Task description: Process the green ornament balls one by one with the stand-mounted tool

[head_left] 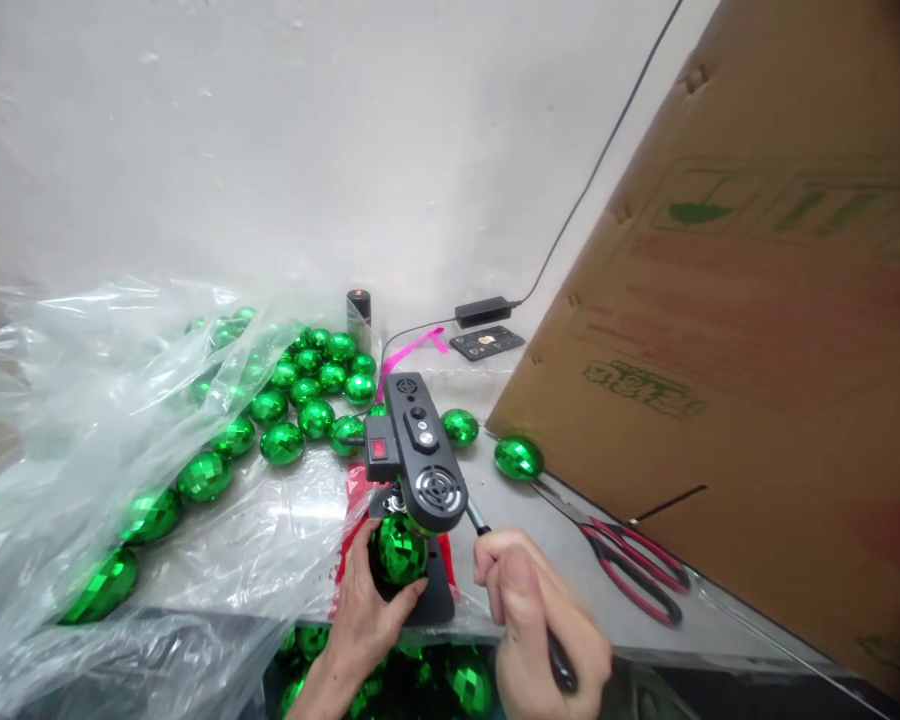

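Note:
My left hand [371,610] is wrapped round a shiny green faceted ball [401,552], thumb at its right and fingers at its left. The ball sits under the round front end of a black device [424,440] with grilles, buttons and a red switch. My right hand [544,630] is closed round the black handle of a metal lever [478,517] that reaches toward the device. Below the ball lies a black base [436,598] over red plastic [354,495].
Many green balls [316,418] and clear plastic sheeting [120,400] lie left. Red-handled scissors [630,570] rest right, beside a large cardboard box [757,330]. A black adapter [484,311], its cable and a black can [358,310] stand behind. More green balls [467,680] show below the table edge.

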The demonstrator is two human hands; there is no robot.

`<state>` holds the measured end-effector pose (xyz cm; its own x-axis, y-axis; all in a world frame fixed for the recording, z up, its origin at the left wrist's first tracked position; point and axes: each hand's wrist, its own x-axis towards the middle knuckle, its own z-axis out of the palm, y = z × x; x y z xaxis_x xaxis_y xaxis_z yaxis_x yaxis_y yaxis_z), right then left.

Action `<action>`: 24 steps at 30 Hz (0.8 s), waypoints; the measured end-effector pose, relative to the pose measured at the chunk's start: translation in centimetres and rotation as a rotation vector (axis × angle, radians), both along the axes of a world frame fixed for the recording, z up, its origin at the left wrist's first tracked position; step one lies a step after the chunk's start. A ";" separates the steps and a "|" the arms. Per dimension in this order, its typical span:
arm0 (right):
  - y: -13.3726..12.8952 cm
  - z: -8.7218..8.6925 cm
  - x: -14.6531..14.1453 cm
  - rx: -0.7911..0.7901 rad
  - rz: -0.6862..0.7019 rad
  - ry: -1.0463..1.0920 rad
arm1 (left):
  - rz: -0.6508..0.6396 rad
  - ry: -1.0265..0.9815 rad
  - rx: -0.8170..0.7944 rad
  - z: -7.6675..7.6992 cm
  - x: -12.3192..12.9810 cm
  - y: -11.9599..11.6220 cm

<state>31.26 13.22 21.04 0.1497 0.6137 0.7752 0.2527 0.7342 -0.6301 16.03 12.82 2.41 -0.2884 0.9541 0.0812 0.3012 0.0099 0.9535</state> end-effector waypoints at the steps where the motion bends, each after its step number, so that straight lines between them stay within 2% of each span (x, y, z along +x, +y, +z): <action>1: 0.0 -0.1 0.0 -0.003 0.002 0.000 | -0.005 0.007 -0.005 -0.1 -0.1 -0.2; 7: -0.3 -0.3 0.0 -0.012 0.001 0.010 | -0.006 0.012 -0.013 -0.2 -0.3 -0.8; 12: -0.3 -0.3 0.1 -0.013 0.010 0.004 | -0.077 0.063 -0.012 0.4 0.9 0.2; 17: -0.4 -0.2 0.0 -0.022 0.000 -0.007 | -0.066 0.057 -0.011 -0.1 1.7 1.2; 24: -1.6 -0.1 -2.2 -0.136 -0.146 0.173 | -0.103 -0.012 -0.068 -0.5 1.3 1.4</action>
